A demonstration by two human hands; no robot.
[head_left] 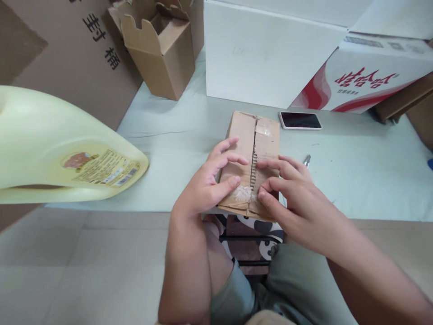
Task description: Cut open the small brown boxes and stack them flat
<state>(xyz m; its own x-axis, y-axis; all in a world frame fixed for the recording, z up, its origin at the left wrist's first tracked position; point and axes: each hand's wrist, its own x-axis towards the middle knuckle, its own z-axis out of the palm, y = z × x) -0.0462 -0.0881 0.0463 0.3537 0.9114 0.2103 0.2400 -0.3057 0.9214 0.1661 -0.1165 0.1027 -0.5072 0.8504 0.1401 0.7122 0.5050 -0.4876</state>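
A small brown cardboard box (241,158) lies at the table's front edge, with a torn seam running along its top. Worn clear tape (242,193) covers the seam's near end, and another piece of clear tape (265,128) sticks near the far end. My left hand (216,176) rests on the box's left side, its fingers spread and its thumb beside the near tape. On the right side, my right hand (287,187) has thumb and a bent finger pinched together at the near tape's edge. Its index finger stretches toward the seam.
A phone (301,120) and a small metallic object (306,160), partly behind my right hand, lie on the table (365,176). White cartons (270,54) stand at the back, near an open brown box (162,58). A large pale yellow jug (67,140) is at left.
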